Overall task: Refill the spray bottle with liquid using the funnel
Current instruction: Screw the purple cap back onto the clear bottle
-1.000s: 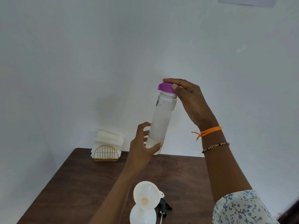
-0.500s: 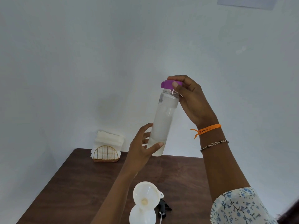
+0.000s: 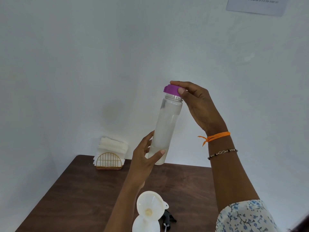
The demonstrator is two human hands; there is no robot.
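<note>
Head view. The clear water bottle (image 3: 167, 128) was held in the air above the far part of the brown wooden table (image 3: 83, 190), tilted slightly with its top to the right. Contents looked cloudy-white and filled most of the body.

The left hand (image 3: 145, 158) gripped the bottle's lower end, thumb across the front near the base, fingers wrapped behind. The right hand (image 3: 199, 106) pinched the purple cap (image 3: 172, 89) from above, thumb on the near side of its rim, index finger arched over the top. The cap sat raised above the bottle's neck threads, which were exposed below it; whether it was fully free of the neck could not be told. An orange string and a beaded bracelet were on the right wrist; a floral sleeve (image 3: 245, 216) showed at the lower right.

At the near edge of the table stood the white spray bottle (image 3: 145, 225), only its top in view, with the white funnel (image 3: 150, 206) seated in its opening. The black spray trigger head (image 3: 168, 218) lay on the table just to the right of it.

At the far left corner of the table stood a gold wire napkin holder (image 3: 109, 160) with white napkins. A printed paper sheet (image 3: 255, 5) was on the wall at upper right, its text illegible.
</note>
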